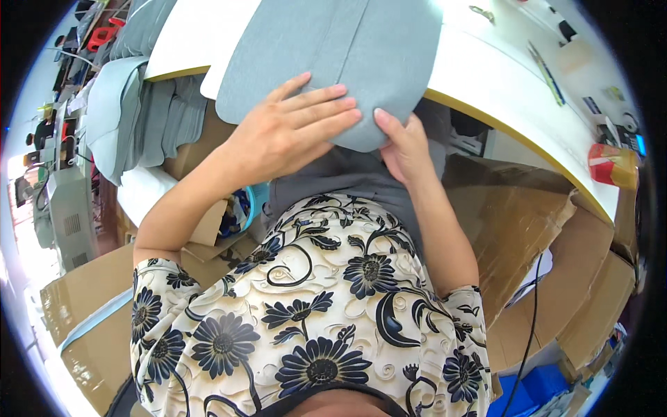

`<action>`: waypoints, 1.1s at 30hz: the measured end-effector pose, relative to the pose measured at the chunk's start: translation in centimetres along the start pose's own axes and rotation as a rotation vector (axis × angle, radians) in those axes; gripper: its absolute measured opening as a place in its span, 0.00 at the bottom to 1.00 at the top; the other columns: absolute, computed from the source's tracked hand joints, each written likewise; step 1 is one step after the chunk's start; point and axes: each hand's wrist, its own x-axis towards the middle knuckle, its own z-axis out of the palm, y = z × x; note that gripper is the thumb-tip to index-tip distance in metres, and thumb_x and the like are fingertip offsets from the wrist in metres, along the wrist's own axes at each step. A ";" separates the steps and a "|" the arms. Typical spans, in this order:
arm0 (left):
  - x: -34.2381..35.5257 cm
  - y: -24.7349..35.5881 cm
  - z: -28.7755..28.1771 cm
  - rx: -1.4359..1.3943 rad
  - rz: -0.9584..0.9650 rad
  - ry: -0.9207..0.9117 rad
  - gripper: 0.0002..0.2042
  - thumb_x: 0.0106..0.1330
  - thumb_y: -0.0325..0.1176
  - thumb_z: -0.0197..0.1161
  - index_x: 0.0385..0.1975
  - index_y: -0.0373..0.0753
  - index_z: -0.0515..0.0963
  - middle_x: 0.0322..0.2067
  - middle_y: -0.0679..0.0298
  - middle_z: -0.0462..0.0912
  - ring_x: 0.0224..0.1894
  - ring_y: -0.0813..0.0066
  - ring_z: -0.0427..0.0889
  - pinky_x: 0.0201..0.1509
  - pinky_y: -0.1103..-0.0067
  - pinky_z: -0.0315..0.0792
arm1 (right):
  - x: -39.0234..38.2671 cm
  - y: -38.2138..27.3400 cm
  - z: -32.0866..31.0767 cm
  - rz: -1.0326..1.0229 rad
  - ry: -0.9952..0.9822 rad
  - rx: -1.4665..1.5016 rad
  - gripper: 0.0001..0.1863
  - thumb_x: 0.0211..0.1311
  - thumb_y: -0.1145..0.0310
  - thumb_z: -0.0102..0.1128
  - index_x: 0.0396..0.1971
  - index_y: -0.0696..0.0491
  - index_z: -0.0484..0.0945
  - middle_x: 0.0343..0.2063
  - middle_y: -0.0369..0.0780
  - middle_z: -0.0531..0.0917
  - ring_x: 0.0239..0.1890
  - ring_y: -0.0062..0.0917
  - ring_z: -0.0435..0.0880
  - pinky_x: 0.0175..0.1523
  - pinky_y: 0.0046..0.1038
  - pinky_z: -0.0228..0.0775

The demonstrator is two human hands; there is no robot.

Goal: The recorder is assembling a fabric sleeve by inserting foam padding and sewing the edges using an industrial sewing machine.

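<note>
A blue-grey, cloth-like panel (389, 62) with a rounded near end and a seam line down its middle lies across the white table, its end hanging over the near edge. My left hand (281, 135) rests flat on the panel, fingers stretched out and slightly apart beside the seam. At the panel's near right corner, my right hand (406, 146) grips the edge, with the thumb on top and the other fingers mostly hidden underneath. Similar grey panels (114, 118) hang in a stack over the table's left side.
The white table (500, 76) has a yellowish edge and curves round to the right. On it are a slim pointed tool (547, 73) and a tape roll (611, 165). Red-handled scissors (103, 36) are at upper left. Cardboard (514, 236) and a light-blue bin (258, 206) stand near my legs.
</note>
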 end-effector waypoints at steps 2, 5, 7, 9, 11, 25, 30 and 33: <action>0.2 -0.8 -0.7 -0.089 -0.018 0.052 0.31 0.51 0.24 0.67 0.60 0.40 0.74 0.58 0.61 0.78 0.63 0.62 0.75 0.70 0.57 0.63 | 0.0 0.1 0.3 0.017 -0.065 -0.016 0.26 0.67 0.64 0.61 0.60 0.61 0.69 0.57 0.46 0.77 0.58 0.31 0.76 0.63 0.35 0.68; 1.5 -1.8 -2.1 -0.201 -0.238 0.079 0.21 0.55 0.24 0.67 0.51 0.37 0.80 0.50 0.56 0.84 0.56 0.60 0.81 0.62 0.69 0.73 | 1.0 0.9 0.5 0.013 -0.134 0.400 0.28 0.73 0.51 0.44 0.63 0.55 0.66 0.60 0.44 0.74 0.63 0.37 0.72 0.68 0.46 0.59; 1.9 -1.4 -2.6 -0.398 -0.436 0.071 0.18 0.55 0.24 0.68 0.49 0.37 0.82 0.47 0.57 0.85 0.52 0.60 0.83 0.57 0.73 0.75 | 0.6 2.5 0.2 -0.080 -0.232 0.343 0.26 0.72 0.52 0.44 0.63 0.51 0.68 0.63 0.42 0.71 0.65 0.38 0.70 0.69 0.52 0.58; 1.8 -1.8 -2.1 -0.241 -0.288 0.107 0.19 0.55 0.24 0.68 0.49 0.38 0.82 0.47 0.57 0.85 0.50 0.60 0.84 0.54 0.73 0.76 | 0.7 2.4 0.0 -0.142 -0.303 0.270 0.26 0.71 0.54 0.49 0.63 0.51 0.68 0.62 0.41 0.72 0.65 0.35 0.70 0.68 0.50 0.60; 2.2 -1.9 -1.7 -0.163 -0.153 0.121 0.21 0.54 0.23 0.68 0.51 0.39 0.81 0.48 0.58 0.85 0.49 0.60 0.84 0.53 0.71 0.76 | 1.4 1.9 -0.2 -0.102 -0.221 0.180 0.24 0.71 0.61 0.53 0.61 0.57 0.68 0.59 0.42 0.76 0.60 0.32 0.75 0.64 0.44 0.66; 5.0 -1.0 2.3 0.215 0.152 -0.044 0.20 0.56 0.29 0.60 0.51 0.35 0.77 0.52 0.54 0.81 0.56 0.60 0.80 0.61 0.66 0.74 | -0.7 -2.1 -4.7 -0.010 0.151 -0.506 0.14 0.72 0.69 0.50 0.44 0.62 0.81 0.34 0.35 0.85 0.37 0.14 0.78 0.43 0.22 0.73; 7.1 -2.7 3.3 0.118 0.047 -0.010 0.22 0.52 0.28 0.66 0.50 0.36 0.79 0.52 0.55 0.81 0.58 0.61 0.79 0.59 0.66 0.74 | 3.3 -5.0 -5.5 -0.091 -0.013 -0.496 0.13 0.72 0.71 0.51 0.46 0.64 0.80 0.38 0.36 0.86 0.40 0.15 0.80 0.46 0.21 0.73; 7.1 -2.2 2.2 -0.038 -0.001 -0.088 0.23 0.50 0.28 0.68 0.50 0.36 0.79 0.51 0.56 0.82 0.57 0.62 0.80 0.59 0.65 0.73 | 2.8 -4.0 -5.5 -0.057 0.026 -0.573 0.12 0.71 0.73 0.53 0.46 0.64 0.80 0.39 0.37 0.86 0.41 0.15 0.80 0.46 0.21 0.74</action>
